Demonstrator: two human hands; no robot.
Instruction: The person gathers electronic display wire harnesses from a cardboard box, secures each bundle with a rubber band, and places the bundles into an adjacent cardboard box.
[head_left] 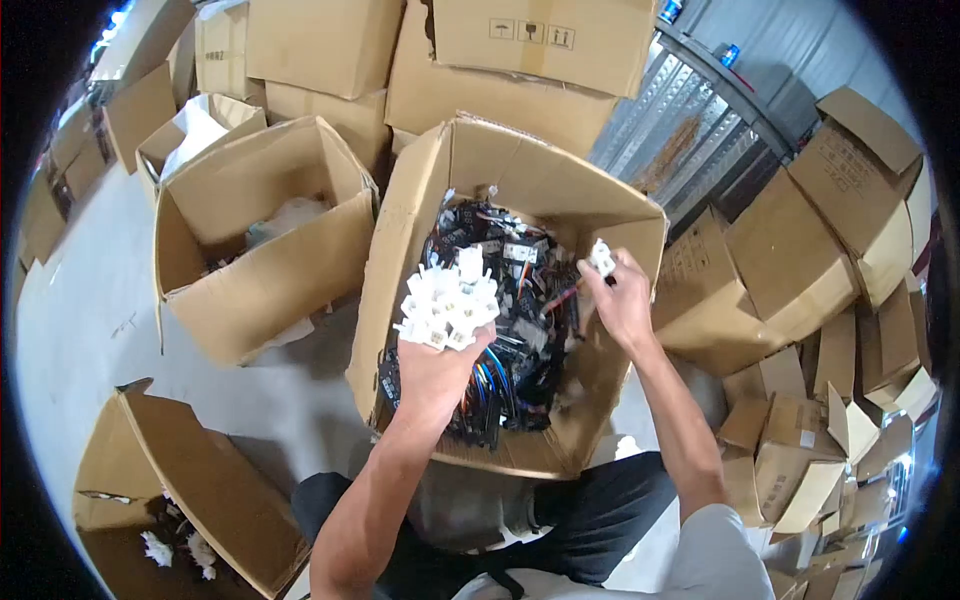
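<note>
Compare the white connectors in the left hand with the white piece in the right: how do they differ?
The bunch of connectors is bulky, while the white piece is small. The left hand clasps the bunch; the right hand pinches the piece. Both are white and held over the open box.

Wires (530,330) lie in the middle carton (555,182) — left hand (435,368) above them with bunched connectors (448,305), right hand (624,297) rightward with a single connector (601,259) — stacked cartons (320,45) behind.
</note>
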